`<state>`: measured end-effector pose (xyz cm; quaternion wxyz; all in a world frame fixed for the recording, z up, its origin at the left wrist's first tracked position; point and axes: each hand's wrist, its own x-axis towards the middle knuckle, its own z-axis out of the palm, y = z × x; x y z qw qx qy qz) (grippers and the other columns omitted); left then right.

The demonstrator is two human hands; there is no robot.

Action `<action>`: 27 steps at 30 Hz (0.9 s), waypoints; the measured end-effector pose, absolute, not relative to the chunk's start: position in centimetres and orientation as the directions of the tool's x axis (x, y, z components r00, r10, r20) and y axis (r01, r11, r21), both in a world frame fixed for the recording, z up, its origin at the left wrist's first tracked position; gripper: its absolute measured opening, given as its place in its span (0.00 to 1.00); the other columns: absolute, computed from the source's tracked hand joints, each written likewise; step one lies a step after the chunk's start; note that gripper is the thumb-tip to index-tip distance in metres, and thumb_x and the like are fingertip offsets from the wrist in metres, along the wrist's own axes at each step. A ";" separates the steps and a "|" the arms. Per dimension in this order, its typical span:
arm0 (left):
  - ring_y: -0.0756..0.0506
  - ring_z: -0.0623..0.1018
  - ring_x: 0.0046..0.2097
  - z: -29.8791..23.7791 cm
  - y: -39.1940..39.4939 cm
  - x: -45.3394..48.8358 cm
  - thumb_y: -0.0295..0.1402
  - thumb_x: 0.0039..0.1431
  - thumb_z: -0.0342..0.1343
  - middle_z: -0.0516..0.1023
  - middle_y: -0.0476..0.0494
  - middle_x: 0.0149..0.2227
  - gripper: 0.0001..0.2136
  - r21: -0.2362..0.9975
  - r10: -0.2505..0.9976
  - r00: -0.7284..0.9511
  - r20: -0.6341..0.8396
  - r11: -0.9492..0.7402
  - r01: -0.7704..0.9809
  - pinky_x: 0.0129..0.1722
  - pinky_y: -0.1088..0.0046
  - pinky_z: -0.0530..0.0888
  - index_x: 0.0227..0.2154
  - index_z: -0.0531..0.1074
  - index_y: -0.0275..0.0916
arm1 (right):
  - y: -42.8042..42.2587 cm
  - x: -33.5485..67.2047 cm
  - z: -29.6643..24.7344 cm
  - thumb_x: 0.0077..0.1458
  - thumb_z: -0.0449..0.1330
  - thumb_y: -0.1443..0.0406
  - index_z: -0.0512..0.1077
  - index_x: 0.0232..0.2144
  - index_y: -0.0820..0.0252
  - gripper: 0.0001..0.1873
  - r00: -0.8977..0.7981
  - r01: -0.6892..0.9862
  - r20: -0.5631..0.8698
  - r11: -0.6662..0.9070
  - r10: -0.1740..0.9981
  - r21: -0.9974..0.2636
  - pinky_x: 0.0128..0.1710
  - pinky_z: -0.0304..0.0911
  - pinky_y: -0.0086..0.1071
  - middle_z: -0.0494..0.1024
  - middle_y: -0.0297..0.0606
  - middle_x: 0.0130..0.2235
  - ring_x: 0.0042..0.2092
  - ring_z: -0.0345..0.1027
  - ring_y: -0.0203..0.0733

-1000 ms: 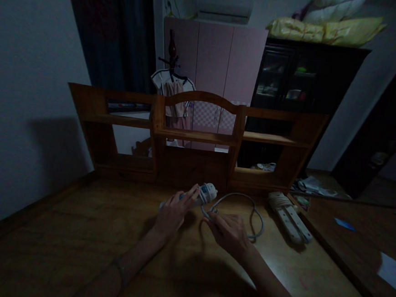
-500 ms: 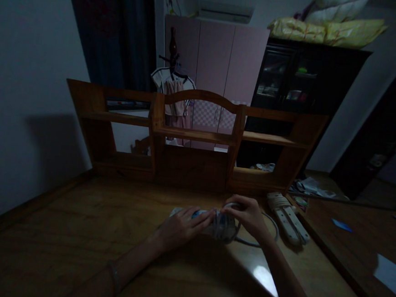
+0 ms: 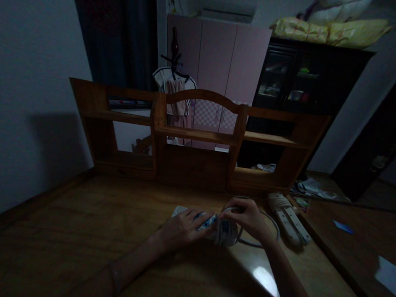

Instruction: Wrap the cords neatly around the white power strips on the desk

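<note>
**Clasping a power strip (image 3: 209,221), pinching its cord (image 3: 250,243)**

Gripping the strip from above with the left hand (image 3: 183,225), slightly spreading the fingers over its top and near side. Pinching the grey cord between thumb and fingertips of the right hand (image 3: 245,215), just beside the strip's right end. Wrapping several turns of cord around that end and trailing the rest in a loose loop to the right. Working over a wooden desk (image 3: 110,219), near the middle section of a shelf unit (image 3: 199,134); not telling, in this dim light, between contact with the wood and a slight lift. Having a second strip (image 3: 290,222) near the right forearm, lying slantwise with wound cord at the far end. Facing a pink wardrobe (image 3: 215,58) and a dark cabinet (image 3: 326,81) beyond the shelves.
</note>
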<state>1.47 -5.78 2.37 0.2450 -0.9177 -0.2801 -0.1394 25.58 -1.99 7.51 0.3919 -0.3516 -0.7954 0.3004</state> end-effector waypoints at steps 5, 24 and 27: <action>0.39 0.68 0.55 2.6 -5.7 0.9 0.28 0.62 0.48 0.62 0.42 0.61 0.26 -0.345 0.423 0.777 0.466 -0.722 0.600 0.52 0.56 0.67 0.62 0.51 0.51 | -1.6 26.7 7.8 0.45 0.67 0.56 0.76 0.26 0.62 0.13 -0.489 0.297 0.363 0.543 0.793 -0.786 0.31 0.64 0.29 0.78 0.37 0.28 0.31 0.70 0.39; 0.39 0.65 0.57 2.2 -6.7 2.0 0.28 0.64 0.44 0.64 0.48 0.60 0.25 -0.146 0.395 0.790 0.470 -0.847 0.511 0.52 0.58 0.67 0.62 0.52 0.52 | -0.9 25.4 6.2 0.42 0.68 0.62 0.71 0.26 0.61 0.12 -0.488 0.056 0.254 0.321 0.835 -0.946 0.29 0.60 0.27 0.73 0.31 0.25 0.28 0.67 0.35; 0.39 0.67 0.55 2.2 -6.5 2.1 0.27 0.63 0.45 0.62 0.46 0.62 0.26 -0.136 0.442 0.760 0.477 -0.817 0.561 0.50 0.59 0.69 0.63 0.51 0.50 | -0.8 25.3 5.9 0.43 0.67 0.61 0.69 0.27 0.60 0.12 -0.387 0.054 0.262 0.305 0.884 -0.951 0.24 0.55 0.25 0.70 0.28 0.23 0.24 0.61 0.32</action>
